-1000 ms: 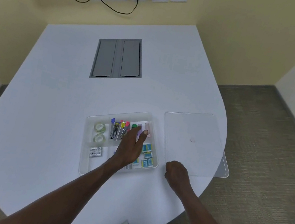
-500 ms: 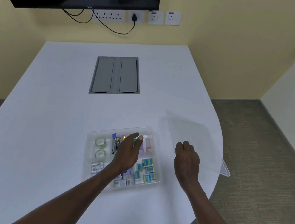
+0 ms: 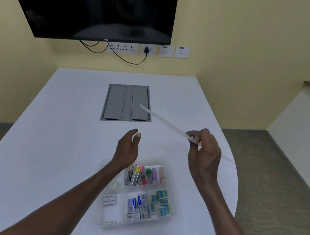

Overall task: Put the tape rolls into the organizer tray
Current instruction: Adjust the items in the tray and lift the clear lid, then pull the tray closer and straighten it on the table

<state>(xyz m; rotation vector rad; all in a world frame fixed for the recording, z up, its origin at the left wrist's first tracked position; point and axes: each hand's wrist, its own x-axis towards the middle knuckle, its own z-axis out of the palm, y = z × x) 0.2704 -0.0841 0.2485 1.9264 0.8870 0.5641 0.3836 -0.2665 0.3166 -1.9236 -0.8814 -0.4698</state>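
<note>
My left hand [image 3: 126,149] hovers loose, fingers uncurled, above the far left of the organizer tray [image 3: 171,215] — the tape rolls there are hidden behind my wrist. My right hand [image 3: 204,155] grips the clear lid [image 3: 161,121], tilted edge-on above the table [image 3: 58,141].

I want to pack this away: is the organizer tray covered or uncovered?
Uncovered. The organizer tray lies open on the table; the right hand holds the clear lid above it.

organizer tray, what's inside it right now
The organizer tray shows highlighters, small blue boxes and white packets; the left forearm covers its back-left compartment.
</note>
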